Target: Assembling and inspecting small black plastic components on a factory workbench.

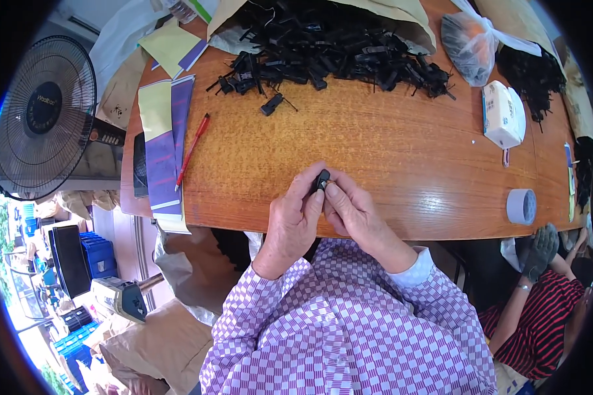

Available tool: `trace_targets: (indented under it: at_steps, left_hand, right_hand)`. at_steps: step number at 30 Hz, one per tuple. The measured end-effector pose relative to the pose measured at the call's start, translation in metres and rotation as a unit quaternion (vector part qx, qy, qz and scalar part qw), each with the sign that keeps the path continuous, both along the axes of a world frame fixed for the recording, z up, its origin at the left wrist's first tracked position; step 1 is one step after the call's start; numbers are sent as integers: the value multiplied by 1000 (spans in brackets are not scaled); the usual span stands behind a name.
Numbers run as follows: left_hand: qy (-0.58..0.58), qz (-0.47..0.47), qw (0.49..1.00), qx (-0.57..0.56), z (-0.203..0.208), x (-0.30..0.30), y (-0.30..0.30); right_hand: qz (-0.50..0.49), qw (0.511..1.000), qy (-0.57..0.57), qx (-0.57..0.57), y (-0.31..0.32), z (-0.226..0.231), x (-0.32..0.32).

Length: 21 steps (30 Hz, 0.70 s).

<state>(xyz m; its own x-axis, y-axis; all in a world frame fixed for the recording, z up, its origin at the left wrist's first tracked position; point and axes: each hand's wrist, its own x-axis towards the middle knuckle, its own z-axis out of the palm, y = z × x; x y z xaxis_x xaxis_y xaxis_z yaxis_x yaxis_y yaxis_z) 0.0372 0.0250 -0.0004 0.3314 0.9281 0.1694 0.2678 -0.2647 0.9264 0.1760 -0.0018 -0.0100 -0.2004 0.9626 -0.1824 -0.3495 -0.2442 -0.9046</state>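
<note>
head: left grip (292, 220), right grip (357, 214), black part (323, 177) between

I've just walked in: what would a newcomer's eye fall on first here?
Probably the heap of small black plastic-looking parts spilling from a brown paper sack on the far side of the brown wooden table. At the near edge, the bare left hand and bare right hand hold one small black piece. Off left stands a round black wire-caged fan.

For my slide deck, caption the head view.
Left hand and right hand hold a small black part at a wooden table.
</note>
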Motion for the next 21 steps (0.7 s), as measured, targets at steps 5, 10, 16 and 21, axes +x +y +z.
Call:
trace_targets:
  at_steps: [5, 10, 16, 21]
  left_hand:
    - [1, 17, 1000, 1, 3, -4, -2]
    - [13, 38, 998, 48, 3, -13, -4]
    - [58, 92, 989, 99, 2, -34, -1]
    - [-27, 104, 994, 4, -19, -53, -2]
  right_hand:
    - [-20, 1000, -10, -7, 1, 8, -9]
    - [-11, 1000, -26, -11, 3, 8, -19]
    - [48, 993, -101, 40, 22, 7, -34]
    - [222, 942, -195, 158, 80, -4, -20]
